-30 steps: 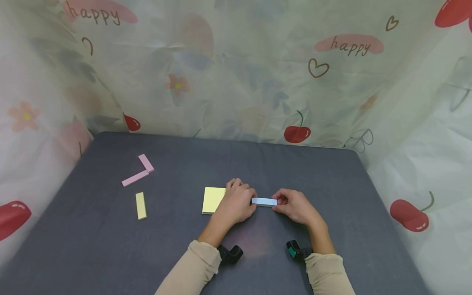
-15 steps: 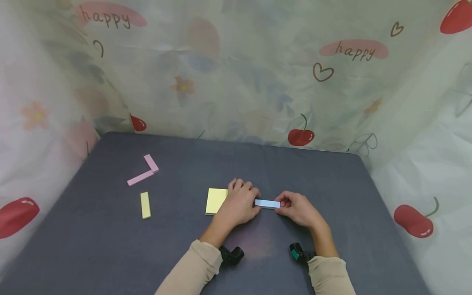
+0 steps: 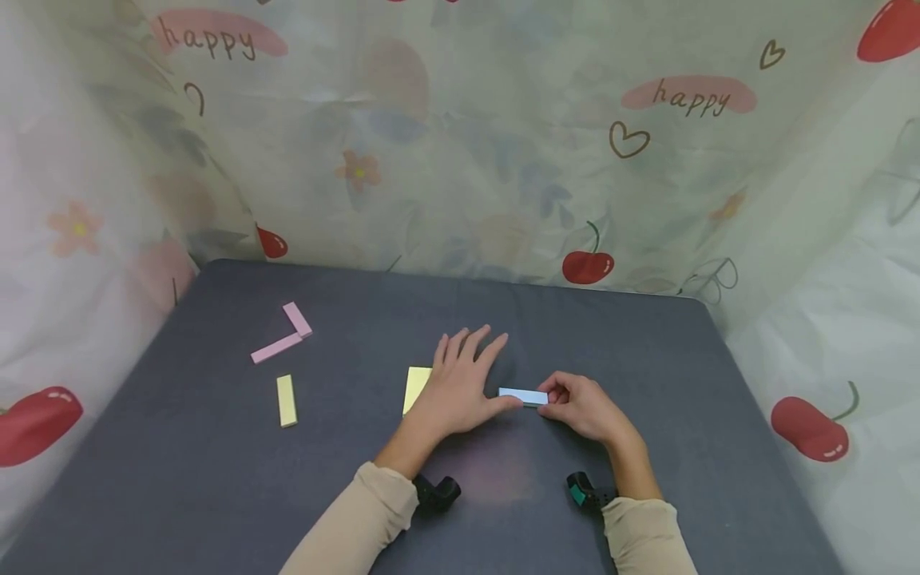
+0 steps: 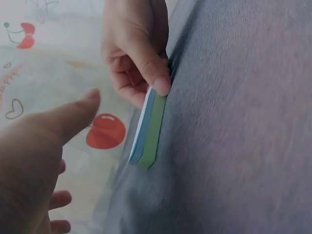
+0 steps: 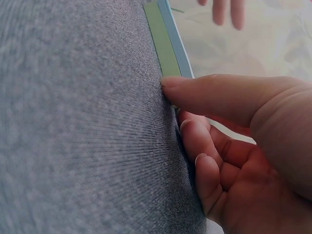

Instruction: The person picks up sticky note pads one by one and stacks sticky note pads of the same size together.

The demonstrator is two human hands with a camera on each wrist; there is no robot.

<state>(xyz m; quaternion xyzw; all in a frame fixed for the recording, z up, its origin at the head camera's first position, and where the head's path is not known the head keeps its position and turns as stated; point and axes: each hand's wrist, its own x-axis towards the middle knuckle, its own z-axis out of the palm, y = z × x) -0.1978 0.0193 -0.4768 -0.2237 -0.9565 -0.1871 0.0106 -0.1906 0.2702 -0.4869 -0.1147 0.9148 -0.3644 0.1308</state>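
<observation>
A narrow light-blue sticky-note pad (image 3: 519, 394) lies on a green sticky-note pad (image 4: 155, 124) of the same shape, their long edges lined up on the table. My right hand (image 3: 588, 409) pinches the right end of this pair; in the right wrist view its thumb (image 5: 195, 91) presses against the green side. Just left of the pair, my left hand (image 3: 456, 390) spreads its fingers and holds nothing. Its thumb overlaps the blue pad's left end in the head view, while the left wrist view shows a gap between them. A square yellow sticky-note pad (image 3: 416, 385) is partly hidden behind the left hand.
On the left side of the dark grey table (image 3: 187, 487) lie two narrow pink pads (image 3: 276, 349) forming an angle, and a narrow yellow pad (image 3: 287, 401) nearer to me. A printed curtain (image 3: 460, 160) hangs along the back and sides.
My left hand has let go of the left end of the pad pair and spread its fingers, shifting slightly left. The right hand keeps its pinch. The head view has shifted a little.
</observation>
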